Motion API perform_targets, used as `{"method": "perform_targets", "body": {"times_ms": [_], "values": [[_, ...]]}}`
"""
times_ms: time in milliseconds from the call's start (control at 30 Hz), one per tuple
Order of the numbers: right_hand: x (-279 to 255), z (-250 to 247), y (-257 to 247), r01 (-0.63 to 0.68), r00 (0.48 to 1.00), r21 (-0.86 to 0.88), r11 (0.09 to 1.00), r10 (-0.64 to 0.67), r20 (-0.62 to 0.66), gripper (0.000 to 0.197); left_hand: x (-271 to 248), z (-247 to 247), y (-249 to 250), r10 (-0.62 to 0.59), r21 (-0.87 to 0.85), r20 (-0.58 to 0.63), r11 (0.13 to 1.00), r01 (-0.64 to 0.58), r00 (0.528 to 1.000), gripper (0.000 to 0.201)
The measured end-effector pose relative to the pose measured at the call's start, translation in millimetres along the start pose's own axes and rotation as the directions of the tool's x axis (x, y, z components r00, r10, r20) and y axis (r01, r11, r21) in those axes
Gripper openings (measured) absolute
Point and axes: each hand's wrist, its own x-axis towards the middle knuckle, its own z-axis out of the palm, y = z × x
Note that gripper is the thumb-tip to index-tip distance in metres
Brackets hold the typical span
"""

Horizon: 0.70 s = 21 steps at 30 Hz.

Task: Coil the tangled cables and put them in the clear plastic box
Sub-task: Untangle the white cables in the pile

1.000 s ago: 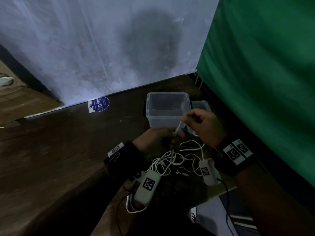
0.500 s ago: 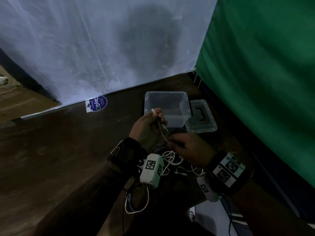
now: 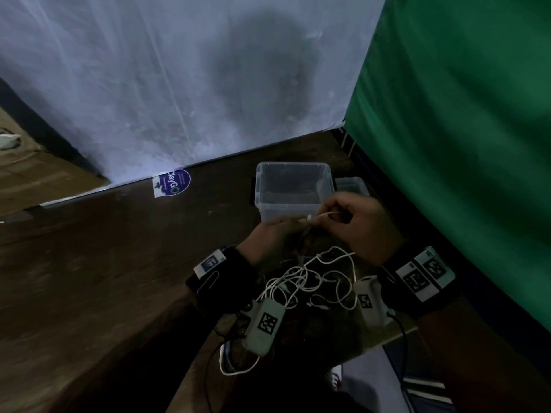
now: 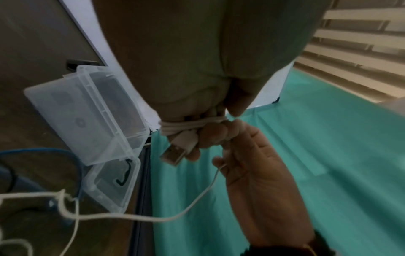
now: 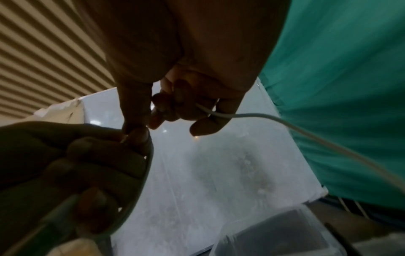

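Observation:
A white USB cable (image 4: 186, 127) is wound in a few turns round the fingers of my left hand (image 3: 293, 226), its USB plug (image 4: 175, 152) sticking out below them. My right hand (image 3: 329, 214) pinches the same cable (image 5: 221, 114) just to the right of the left hand, both held in front of the clear plastic box (image 3: 293, 186). The loose rest of the white cable (image 3: 310, 281) lies tangled on the table below my wrists. A blue cable (image 4: 43, 152) lies beside the box. Nothing shows inside the box.
The box's clear lid (image 4: 114, 183) lies just right of the box, by the green curtain (image 3: 462, 144). A white sheet (image 3: 179, 84) hangs behind the brown table (image 3: 104, 263). A round blue sticker (image 3: 174, 183) sits at the table's back edge.
My right hand has risen from the tangle to the front of the box, carrying the cable over my left hand. The left hand has dropped a little.

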Motion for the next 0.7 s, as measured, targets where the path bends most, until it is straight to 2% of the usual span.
{"method": "perform_targets", "body": {"times_ms": [100,167,267,333,400,467,600,633,700], "values": [[1,3,4,-0.045,0.999,0.078,0.996,0.043,0.025,0.014,-4,1,11,-0.045,0.034,0.046,0.998,0.043,0.998,0.023],[1,3,2,-0.069,0.998,0.133,0.989,0.068,0.015,0.013,-8,0,18,-0.092,-0.027,0.134,0.995,0.096,0.987,0.018],[4,8,4,-0.136,0.990,0.230,0.964,0.142,-0.010,0.007,-9,-5,25,-0.078,-0.248,0.284,0.957,0.152,0.956,0.015],[3,16,13,-0.225,0.973,0.272,0.936,0.228,0.021,0.010,-7,-9,28,-0.029,-0.405,0.319,0.900,0.164,0.947,0.017],[-2,26,23,-0.319,0.947,0.281,0.905,0.316,0.056,0.011,-4,-14,30,0.047,-0.526,0.284,0.843,0.115,0.958,0.019],[-12,35,26,-0.354,0.935,0.274,0.894,0.348,0.074,0.011,1,-18,31,0.091,-0.597,0.189,0.802,0.041,0.978,0.020],[-25,54,14,-0.337,0.934,0.202,0.920,0.299,0.197,0.016,12,-27,22,0.052,-0.738,-0.073,0.668,-0.089,0.996,0.026],[-27,56,11,-0.317,0.935,0.155,0.936,0.280,0.218,0.019,14,-29,19,0.038,-0.746,-0.124,0.655,-0.119,0.991,0.026],[-29,55,4,-0.256,0.932,0.043,0.966,0.235,0.276,0.021,18,-31,11,0.046,-0.704,-0.200,0.688,-0.176,0.979,0.026]]}}
